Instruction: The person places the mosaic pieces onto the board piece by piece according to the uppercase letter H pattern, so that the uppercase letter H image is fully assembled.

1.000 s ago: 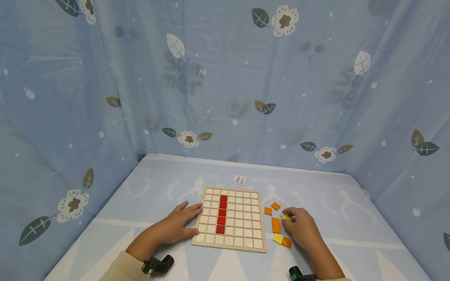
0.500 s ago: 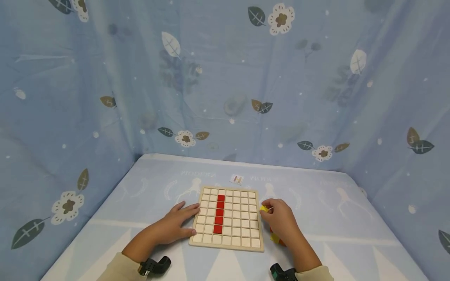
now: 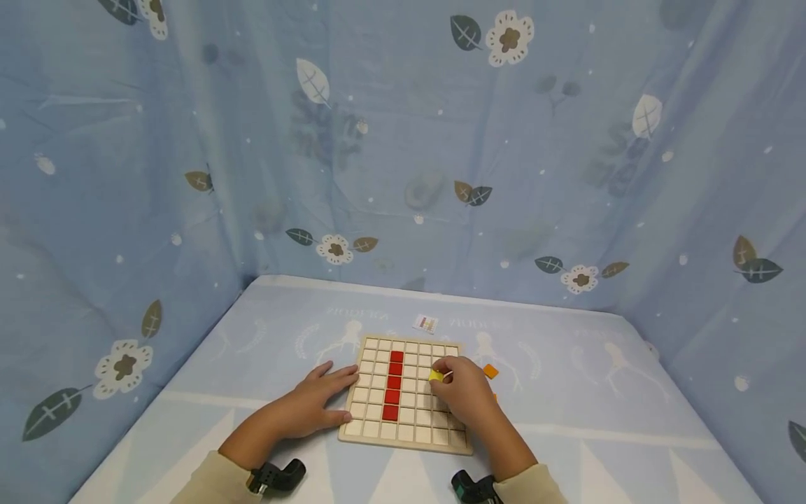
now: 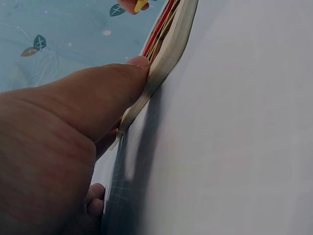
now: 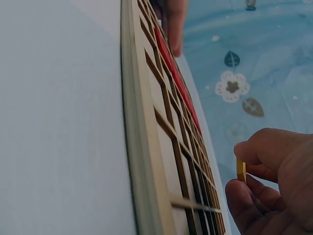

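A wooden grid board (image 3: 371,439) lies on the table, with a column of red tiles (image 3: 393,383) set in its cells left of the middle. My right hand (image 3: 469,392) pinches a yellow square tile (image 3: 436,376) between thumb and fingers, over the right part of the grid. In the right wrist view that tile (image 5: 241,170) is seen edge-on, raised above the board. My left hand (image 3: 315,400) rests at the board's left edge, its fingers spread and fingertips on the frame. The left wrist view shows the thumb (image 4: 112,85) against the board's rim.
An orange tile (image 3: 490,371) lies right of the board; other loose tiles there are mostly hidden behind my right hand and forearm. Behind the board lies a small printed card (image 3: 425,323). A patterned curtain (image 3: 403,140) stands behind the table.
My right hand has carried the yellow tile leftward from the loose tiles at the right to over the board. The left hand has stayed at the board's edge.
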Demonstrator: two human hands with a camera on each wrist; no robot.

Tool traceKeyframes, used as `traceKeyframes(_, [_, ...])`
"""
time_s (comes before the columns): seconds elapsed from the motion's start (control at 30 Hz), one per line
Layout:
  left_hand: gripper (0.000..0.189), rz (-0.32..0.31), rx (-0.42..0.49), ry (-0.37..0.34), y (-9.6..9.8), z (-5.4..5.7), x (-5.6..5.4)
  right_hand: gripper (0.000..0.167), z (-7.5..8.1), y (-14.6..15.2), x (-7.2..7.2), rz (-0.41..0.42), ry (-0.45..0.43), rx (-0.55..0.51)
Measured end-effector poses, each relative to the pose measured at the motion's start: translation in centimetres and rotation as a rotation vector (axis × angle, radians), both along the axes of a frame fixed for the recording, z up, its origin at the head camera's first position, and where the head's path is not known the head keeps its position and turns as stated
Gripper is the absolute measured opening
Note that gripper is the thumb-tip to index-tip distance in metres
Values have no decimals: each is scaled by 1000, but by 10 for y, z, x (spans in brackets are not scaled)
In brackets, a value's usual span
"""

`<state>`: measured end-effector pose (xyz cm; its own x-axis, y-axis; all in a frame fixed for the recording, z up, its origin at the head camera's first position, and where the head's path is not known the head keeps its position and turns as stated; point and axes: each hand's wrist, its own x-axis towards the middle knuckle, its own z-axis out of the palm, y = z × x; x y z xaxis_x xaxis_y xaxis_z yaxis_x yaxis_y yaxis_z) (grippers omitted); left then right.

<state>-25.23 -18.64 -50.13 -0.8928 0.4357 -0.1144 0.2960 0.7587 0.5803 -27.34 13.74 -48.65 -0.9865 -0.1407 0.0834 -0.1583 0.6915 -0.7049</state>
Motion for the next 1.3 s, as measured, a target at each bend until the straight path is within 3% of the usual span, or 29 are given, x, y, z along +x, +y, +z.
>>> traceKeyframes(0.2, [81, -7, 7, 5, -2, 2, 1, 25, -6, -21, -4, 43, -28, -4])
traceKeyframes(0.43, [81, -4, -5, 12, 0, 1, 1, 24, -7, -37, -7, 98, -2, 35])
traceKeyframes(0.87, [81, 6, -10, 6, 2, 2, 1, 20, -14, -42, -8, 101, 11, 103])
traceKeyframes(1.3, [81, -11, -6, 15, 2, 3, 1, 27, -17, -33, -10, 122, -49, -3])
